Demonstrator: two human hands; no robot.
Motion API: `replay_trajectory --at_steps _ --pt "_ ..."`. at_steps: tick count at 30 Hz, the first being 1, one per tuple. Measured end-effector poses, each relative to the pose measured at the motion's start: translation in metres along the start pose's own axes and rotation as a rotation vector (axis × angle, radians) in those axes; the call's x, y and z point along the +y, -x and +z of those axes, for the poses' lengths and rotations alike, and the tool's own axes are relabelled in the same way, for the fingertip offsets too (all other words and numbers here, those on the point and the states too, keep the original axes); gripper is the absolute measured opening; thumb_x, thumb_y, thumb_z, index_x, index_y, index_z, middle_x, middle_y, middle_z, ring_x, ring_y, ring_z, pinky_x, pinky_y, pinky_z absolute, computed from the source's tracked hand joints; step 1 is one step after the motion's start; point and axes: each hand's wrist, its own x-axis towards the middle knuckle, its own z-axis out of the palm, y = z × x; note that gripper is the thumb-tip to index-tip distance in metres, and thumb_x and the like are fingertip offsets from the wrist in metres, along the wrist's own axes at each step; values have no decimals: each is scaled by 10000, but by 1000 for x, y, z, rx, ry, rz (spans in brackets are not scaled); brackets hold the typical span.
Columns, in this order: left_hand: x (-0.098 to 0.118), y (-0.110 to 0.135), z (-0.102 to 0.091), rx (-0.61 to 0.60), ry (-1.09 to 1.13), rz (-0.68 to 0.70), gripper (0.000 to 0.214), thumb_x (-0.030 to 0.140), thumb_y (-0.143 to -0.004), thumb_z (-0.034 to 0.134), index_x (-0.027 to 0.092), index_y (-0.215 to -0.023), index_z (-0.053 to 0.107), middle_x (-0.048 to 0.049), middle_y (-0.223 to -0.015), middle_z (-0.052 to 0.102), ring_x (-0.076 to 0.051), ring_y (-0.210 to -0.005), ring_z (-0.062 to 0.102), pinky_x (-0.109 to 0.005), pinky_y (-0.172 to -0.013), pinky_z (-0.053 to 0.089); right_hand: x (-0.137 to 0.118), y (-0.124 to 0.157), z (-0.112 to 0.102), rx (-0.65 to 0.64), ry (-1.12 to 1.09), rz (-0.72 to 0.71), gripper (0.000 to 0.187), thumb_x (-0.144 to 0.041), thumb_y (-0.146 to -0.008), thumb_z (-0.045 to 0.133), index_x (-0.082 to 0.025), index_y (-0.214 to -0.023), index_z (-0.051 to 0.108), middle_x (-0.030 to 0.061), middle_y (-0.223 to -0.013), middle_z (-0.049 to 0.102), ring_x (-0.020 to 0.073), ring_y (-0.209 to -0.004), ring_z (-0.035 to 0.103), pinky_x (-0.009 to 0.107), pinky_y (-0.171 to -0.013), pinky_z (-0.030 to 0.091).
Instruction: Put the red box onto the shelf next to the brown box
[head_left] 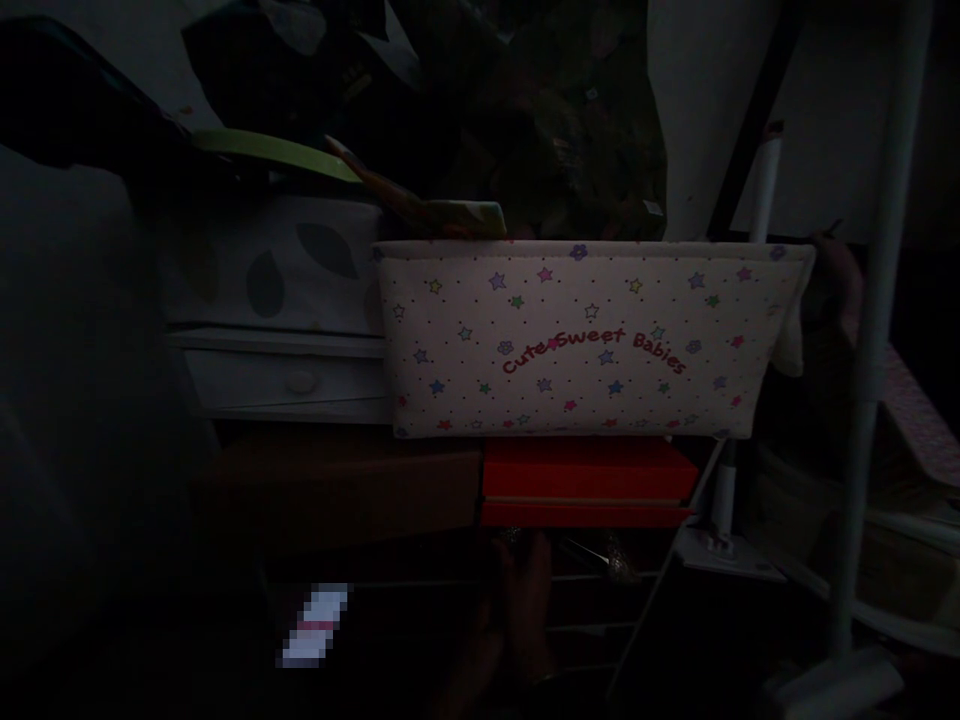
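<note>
See across the centre of the frame a star-printed fabric bin [570, 345]; below, at lower centre, make out a dark rack [585, 628] with pale rails; find left of centre a brown box [337, 490], just beside a red box [585, 480] under the bin; pick out at lower centre the left grip [482, 635] and right grip [529, 585], close together; in such darkness, cannot make out either as spread or holding anything; note right of both a larger glittery piece [619, 560], and near the right grip's fingertips, under the red box's left end, a smaller glittery piece [512, 535]; judge both probably light, with hard, slick, perhaps fragile trim; best taken gently by plain sides, clear of the sparkle.
</note>
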Motion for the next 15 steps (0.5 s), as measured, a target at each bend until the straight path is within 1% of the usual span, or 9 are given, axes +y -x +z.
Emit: replay_trajectory --at_steps 4,8,11,13,15 --pt "-5 -3 1 7 17 -15 330 366 -887 531 233 -1187 558 -82 -1295 544 -215 -1099 561 -449 -932 482 5 1 1 -14 2 27 460 -363 -776 593 -178 -1191 522 149 -1157 569 295 -1088 521 430 -946 412" --pt "-16 -5 2 10 25 -39 328 368 -886 533 232 -1184 561 -80 -1292 548 -217 -1100 563 -449 -932 483 14 3 4 -2 -35 59 466 -321 -773 557 -170 -1213 534 163 -1204 570 294 -1139 517 457 -995 388" --pt "-28 -7 2 3 23 -69 341 370 -882 541 234 -1193 559 -83 -1308 548 -222 -1126 558 -468 -957 469 17 4 5 -26 -117 81 490 -348 -776 557 -162 -1229 531 165 -1250 571 287 -1171 522 463 -1023 375" --pt "-36 -7 2 -10 17 -95 363 346 -882 533 216 -1221 552 -104 -1331 546 -240 -1164 554 -494 -994 446 17 4 3 -61 -195 100 520 -366 -761 585 -170 -1239 530 156 -1291 560 281 -1202 511 455 -1037 369" --pt "-43 -7 2 -22 14 -109 411 286 -882 494 180 -1278 524 -137 -1391 508 -254 -1249 507 -483 -1073 383 17 2 -4 -44 -319 203 538 -383 -707 649 -186 -1201 563 133 -1272 587 277 -1191 525 436 -1027 386"
